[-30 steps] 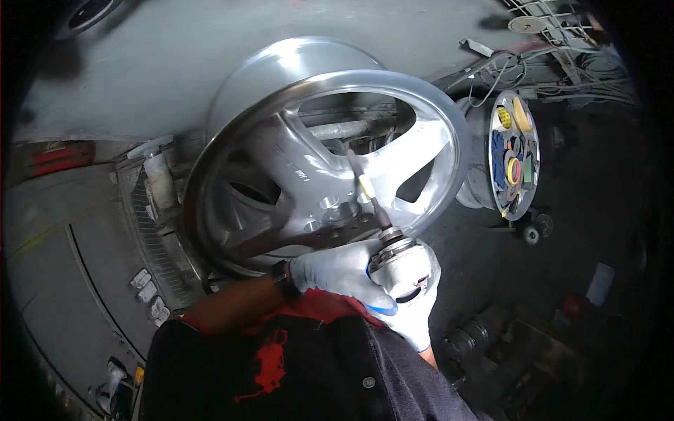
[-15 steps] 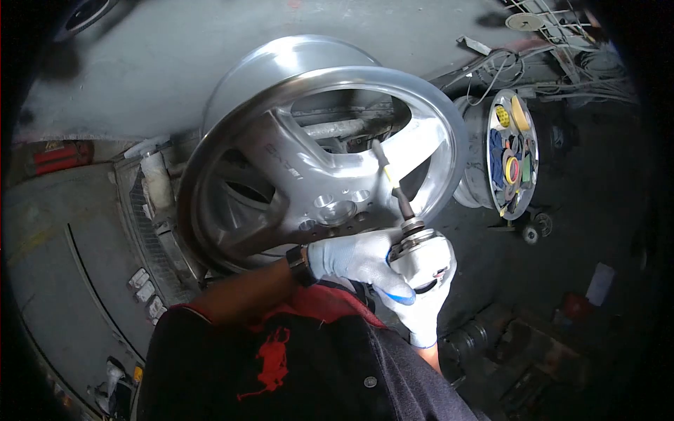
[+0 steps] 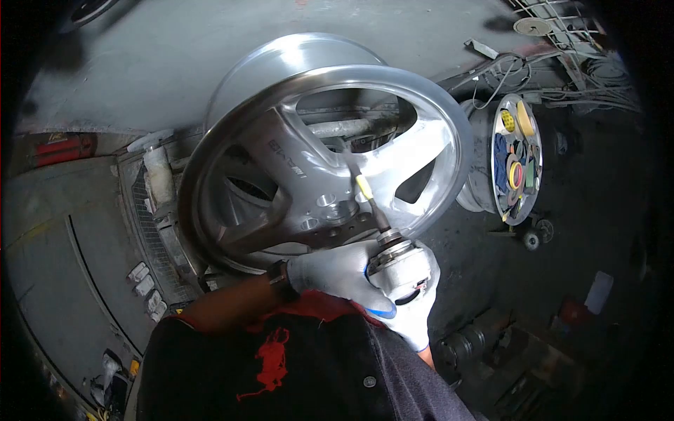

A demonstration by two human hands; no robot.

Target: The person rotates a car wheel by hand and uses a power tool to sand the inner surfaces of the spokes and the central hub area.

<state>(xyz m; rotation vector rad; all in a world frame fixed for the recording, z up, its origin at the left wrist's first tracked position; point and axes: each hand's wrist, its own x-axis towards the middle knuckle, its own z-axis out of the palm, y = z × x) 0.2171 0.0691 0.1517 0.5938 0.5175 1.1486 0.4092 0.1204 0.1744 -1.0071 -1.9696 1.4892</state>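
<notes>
A large polished metal wheel rim (image 3: 302,154) stands tilted in front of me, its spokes and bolt holes facing me. My left hand (image 3: 330,270), in a white glove with a dark wristband below it, is closed around the near side of a die grinder (image 3: 399,272). From the other side my right hand (image 3: 421,316), also gloved, wraps the grinder's body; some of its fingers are hidden. The grinder's long shaft with a yellow band (image 3: 364,186) points up across the hub. Its blurred tip lies near the edge of a spoke opening; contact is hard to tell.
At right, a second wheel rim (image 3: 516,158) holds tape rolls, cloths and pads. Cables (image 3: 512,70) hang behind it. A pale cylinder (image 3: 158,175) and small blocks (image 3: 144,286) are at left. A grey wall (image 3: 175,63) stands behind the wheel.
Both hands and the grinder have shifted left and slightly down. The shaft's tip has moved left from the bright spoke toward the spoke opening's edge.
</notes>
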